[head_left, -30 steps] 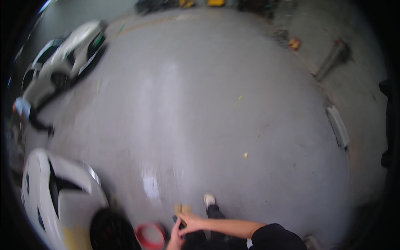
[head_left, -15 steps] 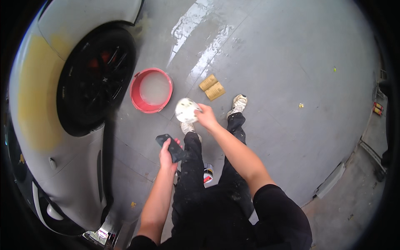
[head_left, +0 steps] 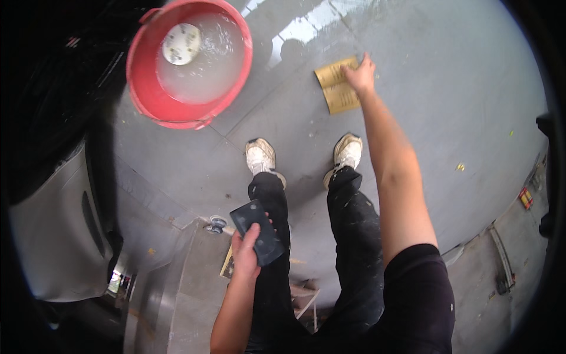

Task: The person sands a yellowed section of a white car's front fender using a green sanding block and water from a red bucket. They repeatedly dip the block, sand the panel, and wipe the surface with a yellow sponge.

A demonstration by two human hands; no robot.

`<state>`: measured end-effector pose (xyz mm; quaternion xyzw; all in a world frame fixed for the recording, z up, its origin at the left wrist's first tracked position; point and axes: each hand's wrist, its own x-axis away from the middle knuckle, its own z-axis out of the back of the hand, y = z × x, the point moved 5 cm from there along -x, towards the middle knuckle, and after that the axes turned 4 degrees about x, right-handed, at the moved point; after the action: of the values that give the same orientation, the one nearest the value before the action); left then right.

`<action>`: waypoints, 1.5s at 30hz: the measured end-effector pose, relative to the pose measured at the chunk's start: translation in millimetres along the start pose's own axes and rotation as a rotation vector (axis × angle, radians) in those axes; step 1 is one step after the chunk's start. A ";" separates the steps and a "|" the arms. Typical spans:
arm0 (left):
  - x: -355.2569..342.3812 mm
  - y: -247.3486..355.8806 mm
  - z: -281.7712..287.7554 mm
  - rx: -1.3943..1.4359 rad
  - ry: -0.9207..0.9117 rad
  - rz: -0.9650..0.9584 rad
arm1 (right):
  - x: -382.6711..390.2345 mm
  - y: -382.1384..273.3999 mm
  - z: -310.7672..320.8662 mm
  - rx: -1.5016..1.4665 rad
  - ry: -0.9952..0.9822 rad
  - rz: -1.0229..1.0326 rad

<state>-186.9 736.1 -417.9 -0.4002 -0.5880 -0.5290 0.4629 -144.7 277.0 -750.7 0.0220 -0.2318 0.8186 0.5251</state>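
Tan sheet, creased, printed, lies at parted right fingers; left fingers clamp a dark block.

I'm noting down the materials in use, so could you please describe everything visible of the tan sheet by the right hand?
The tan sheet looks like stiff paper, with dark printing on its visible face. A crease separates an upper and a lower panel. It appears to lie on the grey floor, ahead of the right shoe and right of the red bucket. The right hand reaches in at its upper right, thumb over the printed face; whether it already grips is unclear.
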 end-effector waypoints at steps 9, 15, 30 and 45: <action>58.2 57.9 -84.1 -0.110 -0.110 -0.048 | 153.3 -112.1 246.2 -0.726 -0.236 0.233; 220.2 155.7 -165.4 0.265 -0.658 0.013 | 292.9 -211.0 523.5 -0.914 -0.340 0.673; 466.9 260.7 -211.3 -0.160 -0.980 -0.581 | 300.3 -322.3 776.7 -0.675 -0.240 0.897; 493.7 252.6 -161.2 0.230 -1.357 -0.122 | 382.8 -412.2 817.5 -0.256 0.273 1.680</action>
<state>-48.8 596.9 125.4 -0.5571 -0.8216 -0.1209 0.0014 -127.1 413.8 232.1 -0.3148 -0.1963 0.8989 -0.2331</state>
